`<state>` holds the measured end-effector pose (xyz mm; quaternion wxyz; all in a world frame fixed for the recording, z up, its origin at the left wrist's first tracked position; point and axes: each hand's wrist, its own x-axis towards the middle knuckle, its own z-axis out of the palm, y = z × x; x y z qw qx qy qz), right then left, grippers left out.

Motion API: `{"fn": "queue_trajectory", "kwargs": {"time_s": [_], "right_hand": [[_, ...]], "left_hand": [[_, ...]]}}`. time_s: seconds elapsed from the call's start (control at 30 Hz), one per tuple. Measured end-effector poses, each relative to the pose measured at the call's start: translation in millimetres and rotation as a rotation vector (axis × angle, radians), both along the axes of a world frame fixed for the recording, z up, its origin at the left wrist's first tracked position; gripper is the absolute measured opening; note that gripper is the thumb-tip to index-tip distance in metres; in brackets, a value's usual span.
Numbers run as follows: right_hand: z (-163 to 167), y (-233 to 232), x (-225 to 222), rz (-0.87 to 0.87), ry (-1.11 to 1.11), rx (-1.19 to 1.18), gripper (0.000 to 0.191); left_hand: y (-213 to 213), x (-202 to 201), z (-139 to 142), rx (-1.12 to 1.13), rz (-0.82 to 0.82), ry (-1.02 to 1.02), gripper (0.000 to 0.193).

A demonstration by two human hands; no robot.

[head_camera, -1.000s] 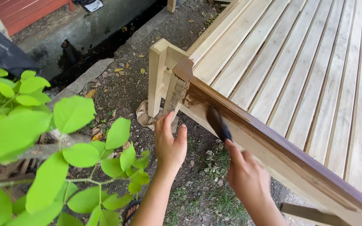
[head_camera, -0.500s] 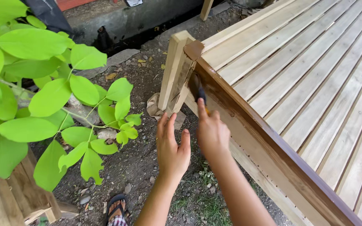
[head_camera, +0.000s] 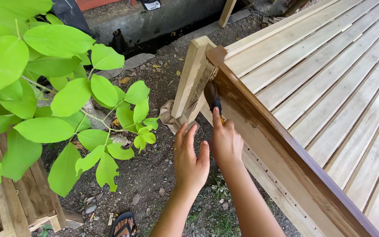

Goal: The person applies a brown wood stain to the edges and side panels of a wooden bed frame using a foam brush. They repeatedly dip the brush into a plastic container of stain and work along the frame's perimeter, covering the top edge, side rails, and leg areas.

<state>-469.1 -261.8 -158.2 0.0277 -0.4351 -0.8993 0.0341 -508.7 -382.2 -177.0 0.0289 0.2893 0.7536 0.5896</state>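
A: One brush [head_camera: 212,97], pinched in the right hand [head_camera: 226,142], bristles pressed on the dark-stained side rail [head_camera: 259,131] by the corner leg [head_camera: 188,79].

B: Left hand [head_camera: 191,159] hangs open, holding nothing, just beside it, clear of wet stain probably. Leafy branch [head_camera: 58,92] crowds in.

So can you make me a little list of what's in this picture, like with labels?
Place: outdoors, on bare dirt with pebbles and dry leaves
Right hand: grips a paintbrush, bristles against the side rail near its corner
Left hand: open, fingers spread, holding nothing, close beside the right hand
Slatted wooden frame: pale bare slats on top
Side rail: coated dark brown, glossy
Corner post: mostly pale, some brown smears
Plant: big green leaves, left of the hands
Sandal: at the bottom edge
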Motion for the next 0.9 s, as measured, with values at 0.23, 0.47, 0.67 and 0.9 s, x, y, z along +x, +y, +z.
{"fn": "queue_trajectory", "kwargs": {"time_s": [0.23, 0.47, 0.67, 0.9], "right_hand": [[-26.7, -11.4, 34.1, -0.014, 0.111, 0.125, 0.073], [-55.2, -6.2, 11.9, 0.049, 0.174, 0.184, 0.078], [-61.8, -7.9, 15.5, 0.013, 0.097, 0.119, 0.083], [-73.7, 0.4, 8.4, 0.006, 0.160, 0.106, 0.081]], "left_hand": [[-5.5, -14.6, -5.4, -0.024, -0.006, -0.054, 0.048], [-20.4, -24.9, -16.2, -0.063, -0.006, -0.070, 0.048], [-24.4, -34.5, -25.5, -0.066, -0.007, -0.057, 0.047], [-27.9, -34.4, -34.5, -0.087, -0.018, -0.037, 0.047]]}}
